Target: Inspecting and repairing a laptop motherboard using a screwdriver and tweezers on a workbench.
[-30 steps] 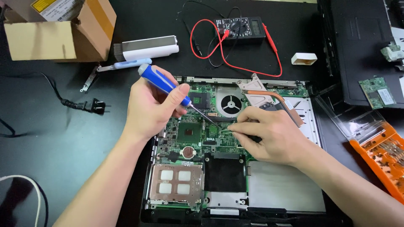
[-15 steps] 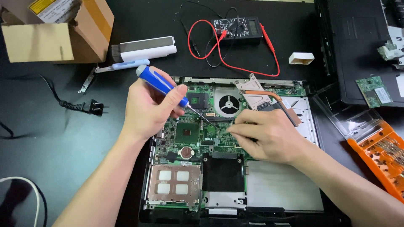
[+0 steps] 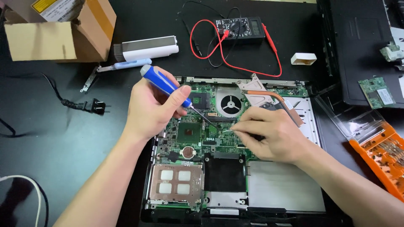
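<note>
I have my left hand [image 3: 153, 110] curled tight around a screwdriver [image 3: 168, 87] with a blue and white handle, thumb pressed along its side. The tool's long axis runs on a diagonal: the handle's butt end points up toward ten o'clock, and the thin metal shaft slopes down toward four o'clock, so the tip bears on the green motherboard [image 3: 191, 134] near the middle of the opened laptop [image 3: 286, 191]. The tip lands just beside my right fingertips.

My right hand [image 3: 273, 134] lies low over the board at about three o'clock from that tip, fingers drawn together in a pinch. Something small and pale shows at the fingertips, but I cannot tell what it is.

At twelve o'clock from the tip sits the round cooling fan [image 3: 231, 104], with a copper heat pipe [image 3: 275, 100] running off toward two o'clock. Beyond the laptop at twelve o'clock lies a black multimeter [image 3: 240, 27] with red and black leads looped around it. A cardboard box [image 3: 54, 31] stands at ten o'clock, a black power plug [image 3: 96, 106] at nine o'clock, and an orange bit case [image 3: 381, 155] at three o'clock.
</note>
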